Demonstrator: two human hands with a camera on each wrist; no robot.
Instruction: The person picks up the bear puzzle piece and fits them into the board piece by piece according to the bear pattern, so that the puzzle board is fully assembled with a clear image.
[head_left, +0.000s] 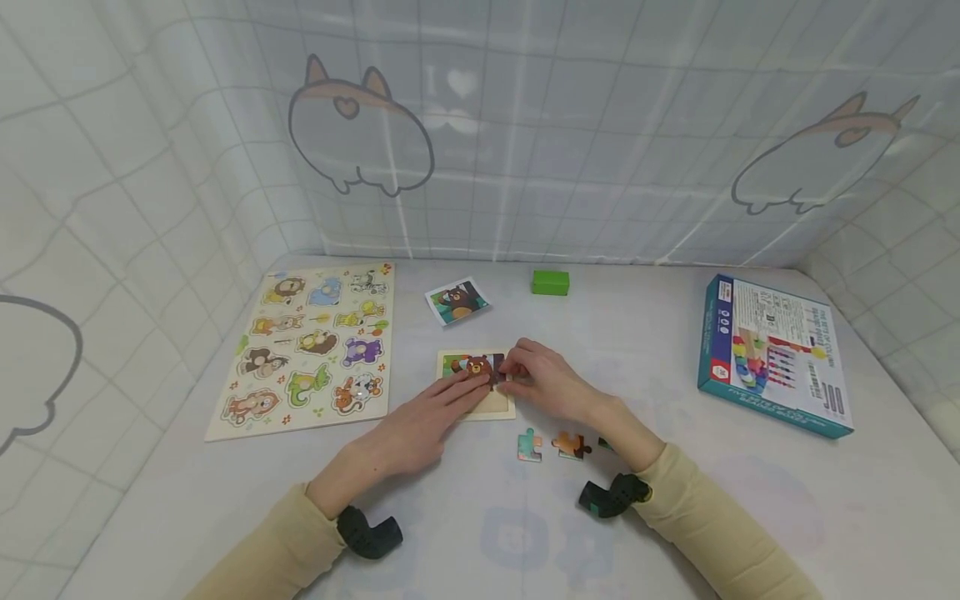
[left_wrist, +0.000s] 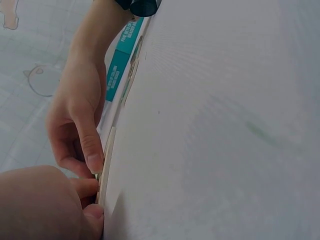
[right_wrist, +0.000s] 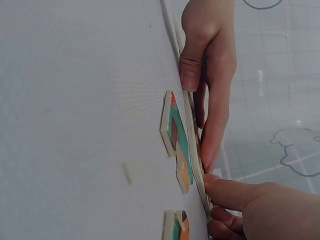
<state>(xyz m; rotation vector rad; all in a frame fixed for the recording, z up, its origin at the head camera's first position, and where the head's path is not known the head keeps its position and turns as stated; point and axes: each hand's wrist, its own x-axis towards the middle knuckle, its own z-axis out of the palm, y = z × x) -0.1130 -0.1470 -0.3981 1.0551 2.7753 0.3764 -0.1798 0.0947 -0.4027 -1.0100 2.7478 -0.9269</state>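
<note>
Item 1: shallow wooden puzzle tray [head_left: 498, 415], flat on the white table [head_left: 450, 500] in front of the person, both hands upon it. Bear picture [head_left: 477, 367] fills the visible far part; a strip along the near side is bare wood, so assembly appears partial.

Item 2: left hand [head_left: 412, 425], fingers extended and together, laid across the near-left of the tray, clenching nothing; in the right wrist view its thumb meets the tray's edge. Presumably placed so to stop the tray sliding and hold the fitted part down.

Item 3: right hand [head_left: 551, 379], fingers bent, thumb and forefinger close together at the tray's right edge, a position suited to seating or aligning a piece; whether one is pinched there cannot be told, the fingertips hiding the spot.

Item 4: loose pieces, near the tray's lower right: one teal [head_left: 529, 447], one orange and brown [head_left: 571, 446], and a green one partly behind the right wrist. Likely kept there for easy right-hand reach.

Item 5: bear card [head_left: 456, 302], face up beyond the tray, plausibly as a reference within sight.

Item 6: set aside, leaving the middle for work: animal board [head_left: 300, 422], left; green block [head_left: 551, 283], far side; teal-edged box [head_left: 776, 358], right.
</note>
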